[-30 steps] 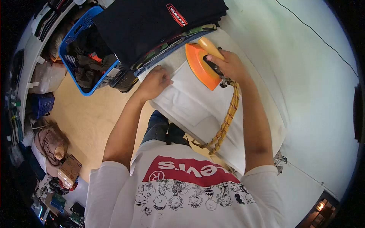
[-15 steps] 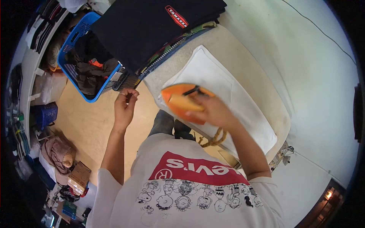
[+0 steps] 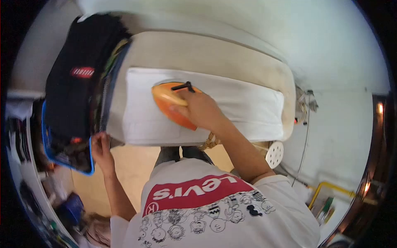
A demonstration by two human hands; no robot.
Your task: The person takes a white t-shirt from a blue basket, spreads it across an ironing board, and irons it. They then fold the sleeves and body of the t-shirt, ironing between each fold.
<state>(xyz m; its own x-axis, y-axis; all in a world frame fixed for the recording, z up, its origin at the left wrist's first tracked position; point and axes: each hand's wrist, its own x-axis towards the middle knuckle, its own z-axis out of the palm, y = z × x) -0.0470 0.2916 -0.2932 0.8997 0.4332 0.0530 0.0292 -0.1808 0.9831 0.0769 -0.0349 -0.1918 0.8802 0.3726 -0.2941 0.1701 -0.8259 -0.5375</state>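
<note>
My right hand [image 3: 202, 109] is closed around the handle of an orange iron [image 3: 167, 103], which has a black part on top. The iron rests on a white folded cloth [image 3: 244, 105], toward its left part. Beneath the cloth is a beige padded ironing table [image 3: 182, 45]. My left hand [image 3: 102, 153] is at the table's left front corner, fingers curled together with nothing visible in them. Just above it is a stack of folded clothes, topped by a black garment [image 3: 78, 49] with a red label. Blur hides whether the fingertips touch the stack.
A blue plastic basket [image 3: 66, 165] with dark clothes stands below the stack at left. A tan cord [image 3: 210, 141] hangs at the table's front edge. A white round perforated piece [image 3: 274, 155] and a yellow bar [image 3: 331, 188] are at right. The wall [image 3: 248, 25] runs behind the table.
My view has turned, so the table now lies level across it. The iron remains in my right hand on the cloth. My left hand appears nearer the stack's edge.
</note>
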